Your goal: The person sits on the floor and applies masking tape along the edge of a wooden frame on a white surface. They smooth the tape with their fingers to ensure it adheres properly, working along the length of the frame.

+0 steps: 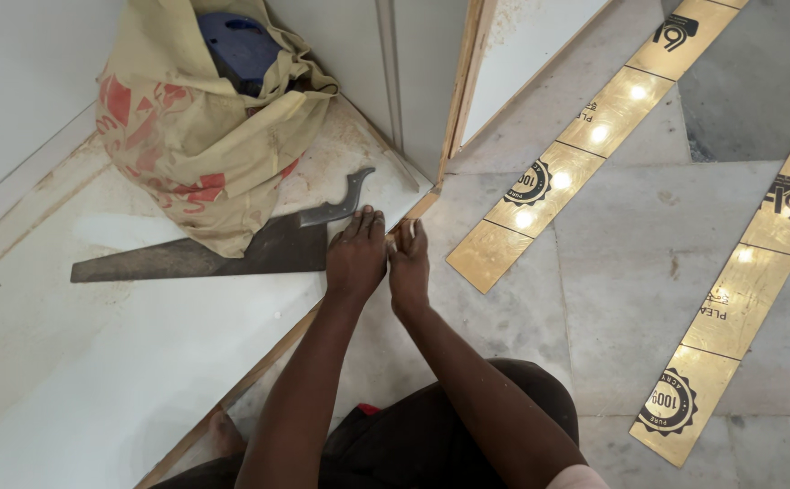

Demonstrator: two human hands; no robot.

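Note:
My left hand (356,254) rests flat, fingers together, on the white laminated board (141,335) near its wooden edge, just beside the blade of a handsaw (223,254). My right hand (409,263) is pressed against the board's edge strip (413,213) at the corner, fingers pinched on it. The saw lies flat on the board, handle toward the corner, part of it under a cloth bag (196,127).
The tan bag with red print holds a blue object (236,45) and sits in the corner against white panels. Shiny gold strips (558,163) (730,299) lie on the grey marble floor at right. An upright board edge (463,81) stands behind my hands.

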